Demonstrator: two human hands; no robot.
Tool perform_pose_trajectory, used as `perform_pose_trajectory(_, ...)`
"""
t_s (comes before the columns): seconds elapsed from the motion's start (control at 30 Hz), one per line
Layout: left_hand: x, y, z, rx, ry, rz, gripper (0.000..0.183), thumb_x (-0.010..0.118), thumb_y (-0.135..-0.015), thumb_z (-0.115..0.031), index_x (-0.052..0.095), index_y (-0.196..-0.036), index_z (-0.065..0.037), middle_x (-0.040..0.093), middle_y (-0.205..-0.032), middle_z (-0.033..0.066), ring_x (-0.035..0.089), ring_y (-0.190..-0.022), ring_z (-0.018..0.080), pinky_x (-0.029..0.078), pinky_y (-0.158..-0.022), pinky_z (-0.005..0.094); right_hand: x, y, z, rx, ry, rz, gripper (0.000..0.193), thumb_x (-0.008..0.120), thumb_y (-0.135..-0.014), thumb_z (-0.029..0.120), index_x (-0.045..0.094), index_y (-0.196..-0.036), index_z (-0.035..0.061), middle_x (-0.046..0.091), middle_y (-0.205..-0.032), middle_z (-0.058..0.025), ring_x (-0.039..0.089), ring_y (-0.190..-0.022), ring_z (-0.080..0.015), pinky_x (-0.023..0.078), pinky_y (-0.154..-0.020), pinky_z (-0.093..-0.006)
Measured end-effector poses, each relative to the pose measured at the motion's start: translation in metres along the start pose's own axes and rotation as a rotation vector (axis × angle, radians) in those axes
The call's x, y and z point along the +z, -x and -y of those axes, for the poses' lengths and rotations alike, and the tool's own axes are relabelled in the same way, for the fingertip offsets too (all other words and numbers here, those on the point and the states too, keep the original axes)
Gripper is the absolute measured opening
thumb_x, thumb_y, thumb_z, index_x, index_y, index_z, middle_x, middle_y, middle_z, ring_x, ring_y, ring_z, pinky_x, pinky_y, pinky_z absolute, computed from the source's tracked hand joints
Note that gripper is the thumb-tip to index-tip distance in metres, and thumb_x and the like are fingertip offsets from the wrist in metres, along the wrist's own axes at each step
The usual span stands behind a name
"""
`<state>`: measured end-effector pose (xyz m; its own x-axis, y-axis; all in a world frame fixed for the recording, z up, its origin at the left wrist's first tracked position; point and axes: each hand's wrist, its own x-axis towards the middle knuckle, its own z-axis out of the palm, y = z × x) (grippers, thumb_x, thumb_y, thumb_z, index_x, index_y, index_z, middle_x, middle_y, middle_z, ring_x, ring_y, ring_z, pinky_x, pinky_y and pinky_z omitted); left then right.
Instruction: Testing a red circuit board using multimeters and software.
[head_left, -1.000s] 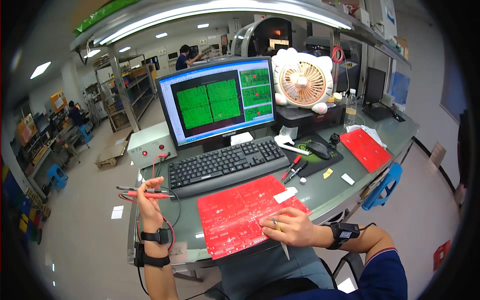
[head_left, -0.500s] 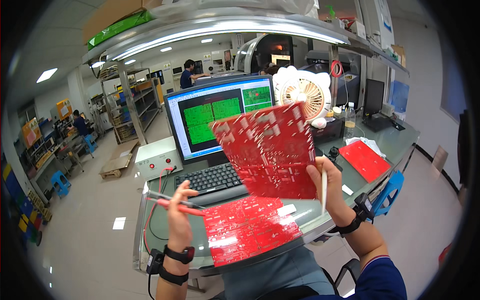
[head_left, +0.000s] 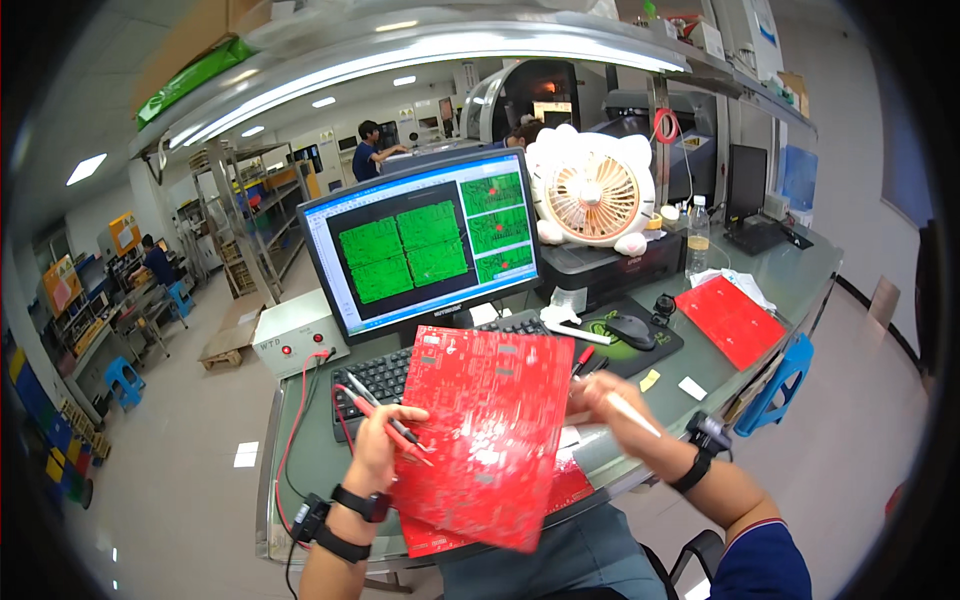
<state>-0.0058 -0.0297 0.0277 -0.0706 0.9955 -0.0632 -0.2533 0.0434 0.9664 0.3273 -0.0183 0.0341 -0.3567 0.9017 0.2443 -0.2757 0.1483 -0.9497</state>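
The left hand (head_left: 376, 445) has its fingers curled closed around a red pen-shaped test probe (head_left: 402, 430) and a slim grey one (head_left: 357, 385), both slanting down rightward; its fingertips overlap the left edge of a raised red rectangular circuit board (head_left: 487, 430). The right hand (head_left: 612, 405), blurred, has its fingers bent around a slim white pointed tool (head_left: 633, 413) beside the board's right edge; whether they also grip the board I cannot tell.

The board's long axis runs away from the person, its far end toward the monitor (head_left: 405, 255) and overlapping the black keyboard (head_left: 375, 378), its blurred near end over the bench's front edge. A second red circuit board (head_left: 430, 541) shows beneath it on the green-topped bench (head_left: 775, 260).

Leftward, a strip of bench carries cables. Rightward there is more room, with small yellow (head_left: 649, 380) and white scraps (head_left: 692, 387) before another red rectangular panel (head_left: 732, 320).
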Motion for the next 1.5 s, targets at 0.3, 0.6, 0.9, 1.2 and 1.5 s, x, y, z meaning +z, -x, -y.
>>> perform_pose_trajectory(0.3, -0.002, -0.058, -0.011, -0.155, -0.594, 0.393, 0.035, 0.042, -0.084, -0.018, 0.067, -0.074, 0.004, 0.069, -0.077, 0.0134, 0.064, -0.075, 0.0205, 0.049, -0.076, 0.0292, -0.192, -0.086, -0.022, -0.390, 1.295, -0.509, 0.029, 0.067, -0.084, 0.019, 0.058, -0.110, 0.0083, 0.065, -0.101, -0.0165, 0.062, -0.094, -0.0356, 0.049, -0.078, -0.0405)
perform_pose_trajectory(0.6, 0.003, -0.078, 0.016, -0.227, -0.669, 0.363, 0.033, 0.042, -0.086, -0.018, 0.065, -0.072, 0.002, 0.067, -0.076, 0.0094, 0.061, -0.073, 0.0154, 0.049, -0.070, 0.0265, -0.221, -0.088, -0.056, -0.233, 1.309, -0.412, 0.040, 0.070, -0.083, 0.026, 0.055, -0.116, 0.0103, 0.063, -0.113, -0.0153, 0.060, -0.106, -0.0347, 0.047, -0.088, -0.0386)
perform_pose_trajectory(0.9, 0.003, -0.074, 0.019, -0.032, -0.614, 0.367, 0.035, 0.041, -0.086, -0.018, 0.066, -0.075, 0.003, 0.066, -0.091, 0.0127, 0.059, -0.087, 0.0194, 0.045, -0.085, 0.0297, -0.214, -0.101, -0.059, -0.218, 1.317, -0.349, 0.050, 0.071, -0.082, 0.023, 0.049, -0.123, 0.0068, 0.057, -0.124, -0.0188, 0.055, -0.116, -0.0342, 0.043, -0.095, -0.0374)
perform_pose_trajectory(1.2, 0.009, -0.041, 0.002, -0.016, -0.402, 0.311, 0.043, 0.038, -0.093, -0.033, 0.060, -0.082, 0.002, 0.061, -0.087, 0.0099, 0.056, -0.076, 0.0143, 0.044, -0.072, 0.0257, -0.217, -0.105, -0.067, -0.255, 1.318, -0.365, 0.053, 0.072, -0.080, 0.023, 0.048, -0.125, 0.0064, 0.058, -0.122, -0.0196, 0.056, -0.115, -0.0335, 0.043, -0.095, -0.0364)
perform_pose_trajectory(1.5, -0.010, -0.031, 0.002, 0.035, -0.400, 0.233, 0.039, 0.048, -0.092, -0.040, 0.060, -0.084, -0.004, 0.056, -0.072, 0.0016, 0.051, -0.053, 0.0052, 0.035, -0.044, 0.0177, -0.218, -0.109, -0.069, -0.218, 1.395, -0.424, 0.055, 0.073, -0.078, 0.025, 0.049, -0.124, 0.0093, 0.062, -0.108, -0.0217, 0.061, -0.101, -0.0359, 0.045, -0.088, -0.0378)
